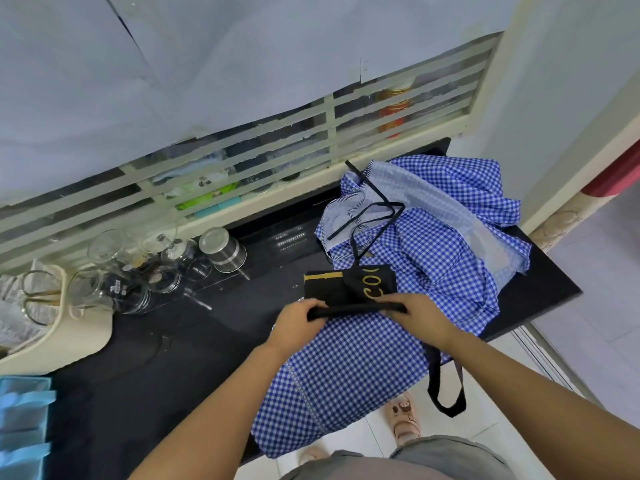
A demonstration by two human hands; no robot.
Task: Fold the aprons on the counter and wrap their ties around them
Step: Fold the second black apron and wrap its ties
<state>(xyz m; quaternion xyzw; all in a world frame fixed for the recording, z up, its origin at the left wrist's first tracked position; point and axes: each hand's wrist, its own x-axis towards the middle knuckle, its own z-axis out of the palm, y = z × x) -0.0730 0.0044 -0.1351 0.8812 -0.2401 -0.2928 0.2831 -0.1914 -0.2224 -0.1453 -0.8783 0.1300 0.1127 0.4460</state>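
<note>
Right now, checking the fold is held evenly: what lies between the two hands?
In the head view, the folded edge of the black apron runs from the left hand to the right hand, each gripping an end.

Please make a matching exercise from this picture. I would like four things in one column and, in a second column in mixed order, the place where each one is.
Things
1. black apron
2. crumpled blue checked apron
3. steel canister
4. scissors

Places
A. at the far left end of the counter
B. heaped at the right end of the counter
C. standing next to the glass jars
D. gripped by the left hand and the right hand

Pairs: 1-D, 2-B, 3-C, 4-A
</note>
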